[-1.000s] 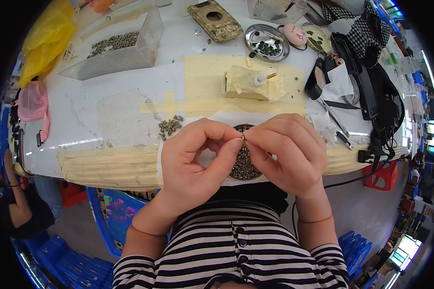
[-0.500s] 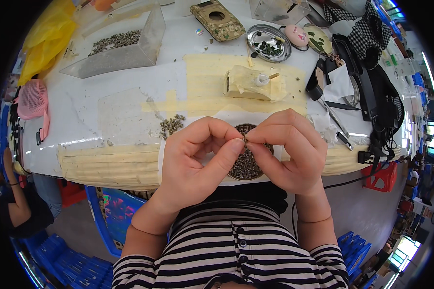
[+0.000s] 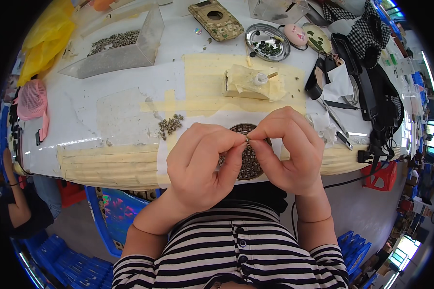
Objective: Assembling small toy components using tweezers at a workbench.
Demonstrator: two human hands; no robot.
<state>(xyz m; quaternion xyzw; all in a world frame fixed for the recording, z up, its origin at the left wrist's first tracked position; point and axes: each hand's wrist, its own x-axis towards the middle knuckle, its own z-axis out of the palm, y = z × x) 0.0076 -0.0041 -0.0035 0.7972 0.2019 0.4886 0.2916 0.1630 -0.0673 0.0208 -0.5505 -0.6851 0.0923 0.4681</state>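
My left hand [image 3: 197, 161] and my right hand [image 3: 291, 151] meet fingertip to fingertip, each closed in a pinch. A tiny brass-coloured metal part [image 3: 247, 139] shows between the fingertips; its exact shape is too small to tell. Directly below them is a round dish [image 3: 249, 178] full of small dark metal parts [image 3: 250, 166]. The hands hide some of the dish's sides. Just beyond my left hand, a loose heap of similar small metal parts [image 3: 169, 125] lies beside the white sheet [image 3: 217, 119].
Beyond my hands sits a tape-covered block [image 3: 248, 85] with a small white cup. Farther off are a camouflage model hull [image 3: 217, 21], a round metal tray [image 3: 269, 57] and a clear bin [image 3: 152, 53] of small parts. Tweezers [image 3: 336, 118] lie at right, a pink mesh item [image 3: 32, 103] at left.
My left hand has turned, its index finger now stretched straighter toward the right fingertips. The right hand has shifted only slightly. The pinched part stays above the dish.
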